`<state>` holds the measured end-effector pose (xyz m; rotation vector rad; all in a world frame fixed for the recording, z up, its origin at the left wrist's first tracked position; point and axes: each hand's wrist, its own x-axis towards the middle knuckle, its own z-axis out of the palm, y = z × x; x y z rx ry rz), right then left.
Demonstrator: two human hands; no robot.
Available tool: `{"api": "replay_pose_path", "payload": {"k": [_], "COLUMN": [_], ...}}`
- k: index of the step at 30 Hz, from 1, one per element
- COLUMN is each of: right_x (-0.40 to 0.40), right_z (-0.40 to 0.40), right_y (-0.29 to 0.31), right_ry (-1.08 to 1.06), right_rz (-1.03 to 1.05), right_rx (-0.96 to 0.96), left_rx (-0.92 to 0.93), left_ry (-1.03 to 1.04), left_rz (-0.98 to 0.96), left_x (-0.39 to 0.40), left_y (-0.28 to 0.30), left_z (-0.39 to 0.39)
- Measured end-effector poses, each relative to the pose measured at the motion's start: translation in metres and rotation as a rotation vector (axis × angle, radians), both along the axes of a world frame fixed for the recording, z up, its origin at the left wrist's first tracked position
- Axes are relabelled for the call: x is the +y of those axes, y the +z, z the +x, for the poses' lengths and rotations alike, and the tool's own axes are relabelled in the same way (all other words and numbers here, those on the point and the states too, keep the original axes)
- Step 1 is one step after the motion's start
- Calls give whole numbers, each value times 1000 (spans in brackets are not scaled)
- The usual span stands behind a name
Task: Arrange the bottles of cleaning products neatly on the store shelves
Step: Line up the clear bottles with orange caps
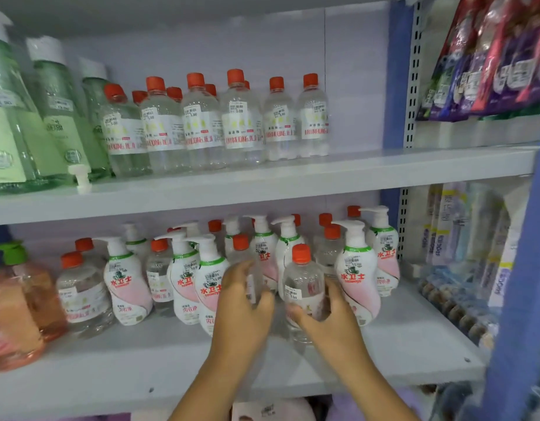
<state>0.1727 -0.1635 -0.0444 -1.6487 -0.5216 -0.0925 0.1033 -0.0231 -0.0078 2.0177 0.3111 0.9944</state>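
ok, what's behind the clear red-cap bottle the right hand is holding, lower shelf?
Behind the clear bottle held by the right hand: white pump bottles and more red-capped clear bottles, back to the shelf wall. Their lower parts are covered; how many rows deep is unclear.

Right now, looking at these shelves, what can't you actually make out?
All in the head view:
- Clear bottle in the left hand: almost wholly covered by the hand and motion-blurred.
- Small print on the red-capped bottle held by the right hand: too small and blurred.
- Green bottles on the upper shelf: cut off by the left edge.
- Hanging packets: blurred, cut off at the right.
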Motion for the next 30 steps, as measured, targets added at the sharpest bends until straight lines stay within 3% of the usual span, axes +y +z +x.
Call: {"api": "replay_pose_path", "payload": {"k": [3,9,11,15,21,30], "right_x": [-3,-9,-9,-9,-10,-17], "right_z": [-3,-14,-14,-15,-17,-18], "right_y": [-1,-3,-2,-1,-5,-4], "right_ry": [-17,-40,-43,-61,-122,-74], "right_rz": [3,27,31,36,66,82], "right_rx": [11,7,11,1,-11,-5], "left_rx": [28,470,510,304,-71,-16], "left_ry": [120,246,302,232,24,-95], "left_rz": [139,228,327,368,136,-22], "left_x": [8,16,16,19,16,19], "left_y": [22,58,60,51,36,28], "left_z": [17,50,53,50,22,-17]}}
